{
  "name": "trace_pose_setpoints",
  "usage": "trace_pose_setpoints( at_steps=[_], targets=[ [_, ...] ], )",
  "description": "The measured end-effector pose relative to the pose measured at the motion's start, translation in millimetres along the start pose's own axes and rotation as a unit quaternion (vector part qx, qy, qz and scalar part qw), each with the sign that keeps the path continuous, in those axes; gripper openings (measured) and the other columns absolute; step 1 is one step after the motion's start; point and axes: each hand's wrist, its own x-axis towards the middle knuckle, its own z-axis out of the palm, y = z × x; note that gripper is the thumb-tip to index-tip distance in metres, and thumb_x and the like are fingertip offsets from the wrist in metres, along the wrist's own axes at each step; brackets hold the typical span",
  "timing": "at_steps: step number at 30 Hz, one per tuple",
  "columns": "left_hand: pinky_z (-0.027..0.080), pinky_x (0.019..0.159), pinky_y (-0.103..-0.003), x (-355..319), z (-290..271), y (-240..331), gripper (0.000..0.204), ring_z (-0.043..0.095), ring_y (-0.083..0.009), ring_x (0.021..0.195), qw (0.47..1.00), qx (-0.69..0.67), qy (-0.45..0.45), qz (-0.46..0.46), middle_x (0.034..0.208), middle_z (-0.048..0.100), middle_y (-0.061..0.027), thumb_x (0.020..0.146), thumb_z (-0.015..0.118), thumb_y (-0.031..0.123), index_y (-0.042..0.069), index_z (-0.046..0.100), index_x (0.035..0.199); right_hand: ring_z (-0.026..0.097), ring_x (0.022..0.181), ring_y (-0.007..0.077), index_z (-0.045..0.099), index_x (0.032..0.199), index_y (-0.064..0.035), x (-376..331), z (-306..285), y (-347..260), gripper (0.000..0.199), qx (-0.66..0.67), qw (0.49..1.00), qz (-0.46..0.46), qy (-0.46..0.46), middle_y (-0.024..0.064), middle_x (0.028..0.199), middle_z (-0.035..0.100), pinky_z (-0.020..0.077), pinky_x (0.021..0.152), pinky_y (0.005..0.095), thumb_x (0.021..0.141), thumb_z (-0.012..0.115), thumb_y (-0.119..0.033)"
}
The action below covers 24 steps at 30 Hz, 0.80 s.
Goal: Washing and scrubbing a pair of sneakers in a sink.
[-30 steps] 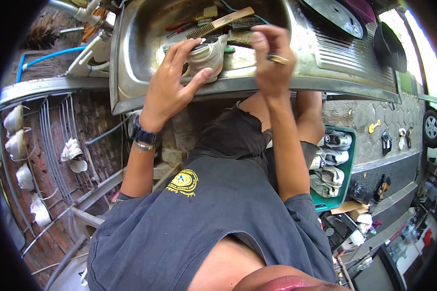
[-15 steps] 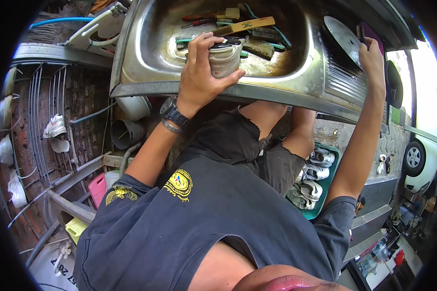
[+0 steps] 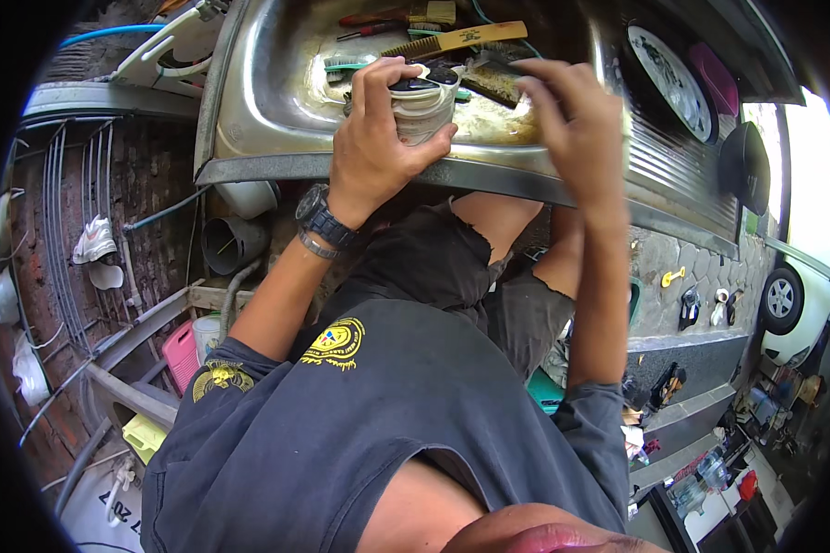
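Over the near side of the metal sink (image 3: 277, 147), my left hand (image 3: 378, 138) grips a white shoe (image 3: 426, 112) with a black top surface turned upward. The fingers lie along its left side and the thumb presses its lower right; much of it is hidden. My right hand (image 3: 576, 115), slightly blurred, is just right of the shoe, apart from it. Its fingers and thumb curl around a thin dark object that I cannot make out. Below the hands, the basin holds a yellow comb-shaped tool (image 3: 466, 38), a paintbrush (image 3: 432, 13) and several brushes (image 3: 494, 85).
On the ribbed drainboard (image 3: 678, 175) stand a round dish with whitish liquid (image 3: 670, 78), a purple container (image 3: 713, 78) and a black round item (image 3: 745, 168). The sink's front edge (image 3: 489, 177) runs under my forearms. A shoe (image 3: 95, 240) hangs on the left rack.
My right hand has swung left from the round dish at the drainboard to beside the shoe. My left hand still holds the shoe, and the view has shifted slightly.
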Motion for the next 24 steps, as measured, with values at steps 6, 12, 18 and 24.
trace_pose_setpoints(
  at_steps=[6, 12, 18, 24],
  targets=[
    [0.052, 0.097, -0.046, 2, 2, -5, 0.067, 0.058, -0.0373, 0.124, 0.999, -0.017, -0.022, 0.028, 0.133, 0.054, -0.0161, 0.072, 0.086, 0.026, 0.01, 0.051, 0.127, 0.056, 0.088, 0.0218, 0.073, 0.097, -0.0148, -24, 24, -39, 0.026, -0.028, 0.998, -0.06, 0.006, 0.0012, 0.083, 0.059, 0.0338, 0.086, 0.0394, 0.088, 0.074, -0.039],
    [0.049, 0.102, -0.041, 9, -7, -6, 0.066, 0.059, -0.0337, 0.124, 0.995, -0.029, -0.083, 0.05, 0.136, 0.055, -0.0158, 0.073, 0.087, 0.016, 0.009, 0.05, 0.127, 0.05, 0.077, 0.0174, 0.072, 0.074, -0.0169, -2, 17, -15, 0.026, -0.093, 0.985, -0.121, 0.082, -0.0034, 0.073, 0.053, 0.0283, 0.082, 0.0382, 0.086, 0.077, -0.039],
    [0.047, 0.105, -0.042, 11, -9, -6, 0.067, 0.057, -0.0334, 0.126, 0.992, -0.048, -0.105, 0.046, 0.137, 0.055, -0.0149, 0.072, 0.087, 0.015, 0.009, 0.05, 0.128, 0.054, 0.074, 0.0143, 0.066, 0.064, -0.013, 36, 18, -9, 0.016, -0.126, 0.945, -0.249, 0.171, -0.005, 0.067, 0.055, 0.034, 0.081, 0.0368, 0.075, 0.076, -0.02],
    [0.045, 0.107, -0.042, 12, -12, -10, 0.068, 0.054, -0.0331, 0.129, 0.989, -0.061, -0.13, 0.046, 0.139, 0.053, -0.015, 0.07, 0.086, 0.012, 0.009, 0.05, 0.128, 0.051, 0.073, 0.0182, 0.058, 0.056, -0.0152, 39, 24, -7, 0.022, -0.086, 0.943, -0.282, 0.157, -0.0032, 0.066, 0.049, 0.0342, 0.079, 0.0396, 0.065, 0.077, -0.021]
  ],
)
